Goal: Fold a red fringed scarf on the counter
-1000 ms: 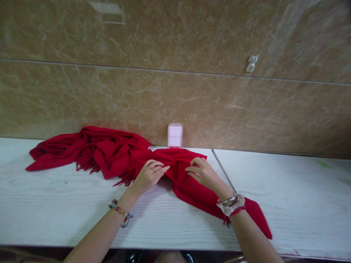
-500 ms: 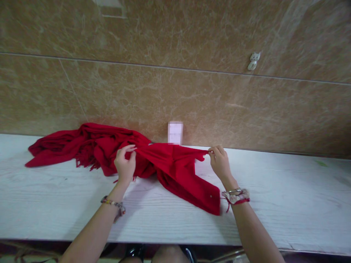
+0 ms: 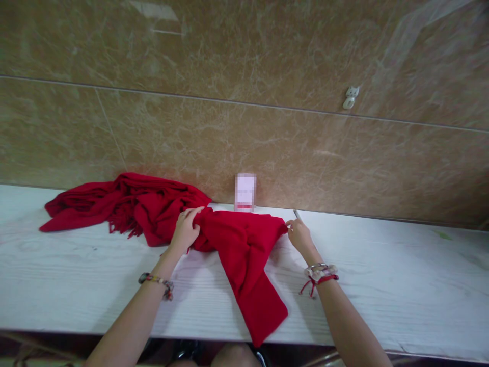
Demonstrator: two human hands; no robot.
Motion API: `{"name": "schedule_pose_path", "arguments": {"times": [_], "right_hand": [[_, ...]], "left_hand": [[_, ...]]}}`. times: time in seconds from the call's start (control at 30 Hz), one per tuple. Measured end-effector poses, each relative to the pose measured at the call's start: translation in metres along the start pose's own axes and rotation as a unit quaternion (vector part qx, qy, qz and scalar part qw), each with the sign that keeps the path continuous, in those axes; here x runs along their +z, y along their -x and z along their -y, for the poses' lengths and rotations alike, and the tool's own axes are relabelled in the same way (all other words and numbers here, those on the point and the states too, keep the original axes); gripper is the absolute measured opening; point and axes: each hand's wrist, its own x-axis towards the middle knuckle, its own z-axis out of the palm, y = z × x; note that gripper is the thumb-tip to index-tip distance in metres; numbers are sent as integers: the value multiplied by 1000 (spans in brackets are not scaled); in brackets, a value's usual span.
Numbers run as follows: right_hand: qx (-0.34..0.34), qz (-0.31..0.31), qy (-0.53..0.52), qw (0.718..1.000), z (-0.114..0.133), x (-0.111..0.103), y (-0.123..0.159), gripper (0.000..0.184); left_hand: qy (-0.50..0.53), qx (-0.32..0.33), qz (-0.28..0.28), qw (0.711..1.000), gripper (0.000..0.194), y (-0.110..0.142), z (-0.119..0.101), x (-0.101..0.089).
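Observation:
A red fringed scarf (image 3: pixel 244 244) lies bunched along the white tabletop, with its crumpled, fringed part at the left and a flatter part between my hands. My left hand (image 3: pixel 186 230) is closed on the cloth near the middle, thumb and fingers pinching a fold. Between the fingertips of my right hand (image 3: pixel 300 235) is the right corner of the cloth, lifted slightly. A folded end of the scarf hangs toward me and reaches the table's front edge. Whether the left pile and the right part are one piece, I cannot tell.
A small pale box (image 3: pixel 245 191), blurred, stands against the brown marble wall (image 3: pixel 214 137). A thin grey stick-like object (image 3: pixel 297 215) lies behind my right hand. On the wall is a white cat-shaped hook (image 3: pixel 350 97). The white table (image 3: pixel 382 280) ends just before my knees.
My left hand has moved right along the cloth. The right hand has come slightly inward and lower, and the stretched edge has slackened. The scarf's near end has swung down and left toward the front edge.

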Motion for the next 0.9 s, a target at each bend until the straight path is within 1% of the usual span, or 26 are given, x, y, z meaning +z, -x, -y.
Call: {"name": "schedule_pose_path", "arguments": {"times": [0.07, 0.13, 0.2, 0.23, 0.3, 0.37, 0.47, 0.53, 0.6, 0.7, 0.8, 0.9], "right_hand": [[-53, -19, -41, 998, 3, -6, 0, 37], [-141, -32, -99, 985, 8, -15, 1, 41], [-231, -20, -150, 961, 14, -23, 4, 40], [-264, -5, -166, 950, 18, -26, 7, 39], [-306, 39, -175, 935, 25, -31, 12, 36], [-325, 91, -159, 928, 31, -32, 17, 43], [-329, 150, -117, 925, 34, -30, 23, 71], [-324, 165, -89, 927, 34, -26, 25, 83], [-322, 158, -71, 931, 35, -22, 27, 87], [-332, 130, -64, 932, 37, -17, 27, 80], [-351, 97, -60, 929, 41, -15, 26, 62], [-363, 51, -61, 928, 45, -16, 25, 45]], "left_hand": [[-4, 96, -9, 995, 54, -1, -11, -6], [4, 183, 1, 983, 53, 0, -25, -11], [16, 254, 38, 966, 52, 2, -40, -13], [22, 279, 65, 958, 51, 4, -46, -13], [30, 309, 127, 942, 50, 6, -54, -14], [30, 311, 179, 933, 53, 8, -58, -14], [17, 291, 231, 928, 62, 8, -58, -16], [11, 281, 253, 926, 68, 8, -57, -16], [7, 275, 264, 924, 72, 8, -57, -15], [-3, 259, 252, 932, 70, 8, -55, -10], [2, 238, 239, 941, 66, 8, -52, -7], [12, 225, 256, 940, 73, 10, -53, -5]]}}
